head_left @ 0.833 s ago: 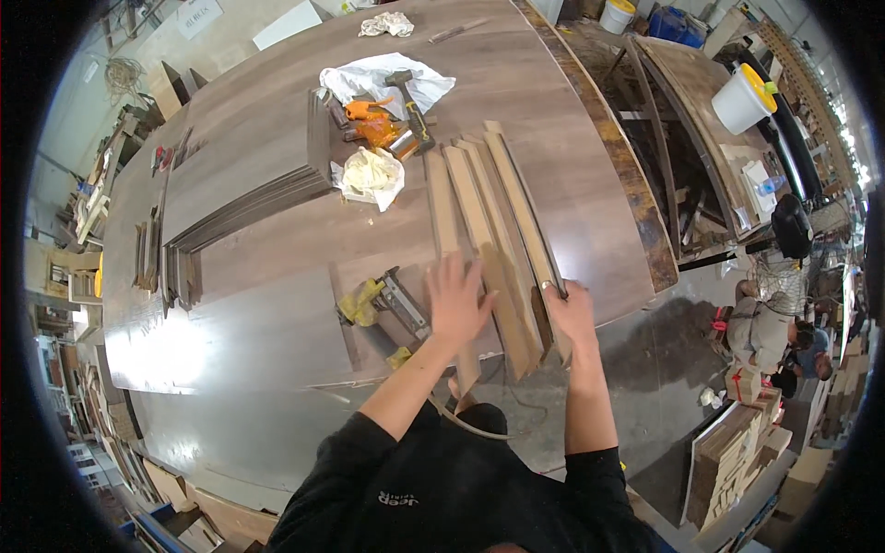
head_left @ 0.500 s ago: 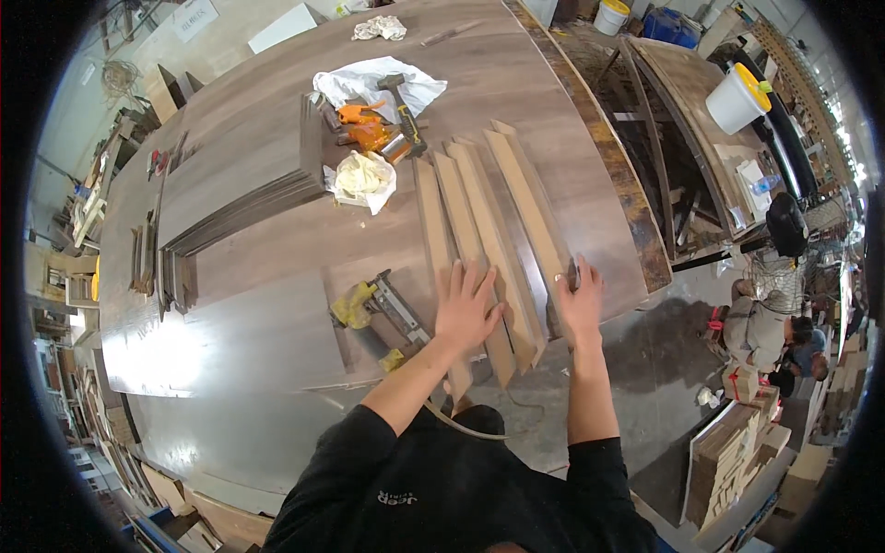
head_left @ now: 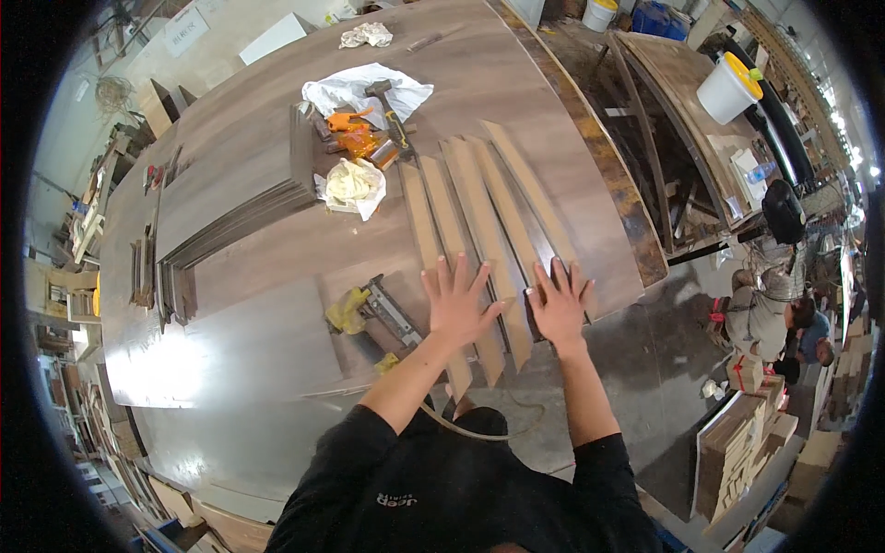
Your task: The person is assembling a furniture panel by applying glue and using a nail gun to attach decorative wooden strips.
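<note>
Several long, narrow wooden strips (head_left: 476,198) with slanted ends lie side by side in front of me, their near ends jutting past the table edge. Across the left strips rests my left hand (head_left: 457,300), palm down with its fingers spread. My right hand (head_left: 559,309) lies flat over the right strips, its fingers also apart. Neither hand grips anything, and both cover parts of the strips beneath. Beside my left forearm is a yellow and black nail gun (head_left: 369,318) with a hose running toward me.
On the large brown table (head_left: 498,74) are a hammer (head_left: 390,115), an orange tool (head_left: 358,140), crumpled white cloths (head_left: 354,184) and stacked grey-brown panels (head_left: 230,175). A white bucket (head_left: 728,88) stands on a rack at the right. Another person (head_left: 761,318) is low down at the far right.
My right hand has moved left and flattened, fingers now spread. The rightmost strip has shifted left with it, closing the gap to the others. My left hand stays on the strips.
</note>
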Motion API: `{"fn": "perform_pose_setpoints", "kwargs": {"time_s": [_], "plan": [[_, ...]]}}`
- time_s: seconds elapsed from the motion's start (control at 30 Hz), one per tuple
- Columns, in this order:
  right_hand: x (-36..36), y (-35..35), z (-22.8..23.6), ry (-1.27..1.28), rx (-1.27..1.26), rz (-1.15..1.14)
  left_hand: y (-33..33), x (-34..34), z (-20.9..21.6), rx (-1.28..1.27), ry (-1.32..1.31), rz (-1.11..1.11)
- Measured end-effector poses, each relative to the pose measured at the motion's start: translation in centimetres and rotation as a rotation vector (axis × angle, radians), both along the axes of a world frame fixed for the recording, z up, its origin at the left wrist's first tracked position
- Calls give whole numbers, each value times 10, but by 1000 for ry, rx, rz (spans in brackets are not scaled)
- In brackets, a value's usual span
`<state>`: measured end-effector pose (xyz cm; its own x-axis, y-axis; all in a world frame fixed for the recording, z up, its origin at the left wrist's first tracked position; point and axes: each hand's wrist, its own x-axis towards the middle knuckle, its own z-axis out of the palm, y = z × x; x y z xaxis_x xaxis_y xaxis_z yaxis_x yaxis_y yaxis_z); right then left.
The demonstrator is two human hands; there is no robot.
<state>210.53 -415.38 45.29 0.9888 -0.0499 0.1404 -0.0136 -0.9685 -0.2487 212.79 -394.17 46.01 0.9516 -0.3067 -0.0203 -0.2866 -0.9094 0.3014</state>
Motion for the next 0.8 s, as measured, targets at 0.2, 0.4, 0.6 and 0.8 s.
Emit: {"fn": "perform_pose_setpoints", "kwargs": {"time_s": [0.2,0.4,0.6,0.8], "plan": [[-3,20,5,94,-13,25,5,-8,-7,-49,2,23],[-8,26,2,-21,8,14,16,-12,-20,-72,-92,-21],[1,-6,-4,51,54,34,7,-4,-12,-63,-67,-27],[-20,29,-15,41,40,70,0,6,-11,-24,-4,-116]]}}
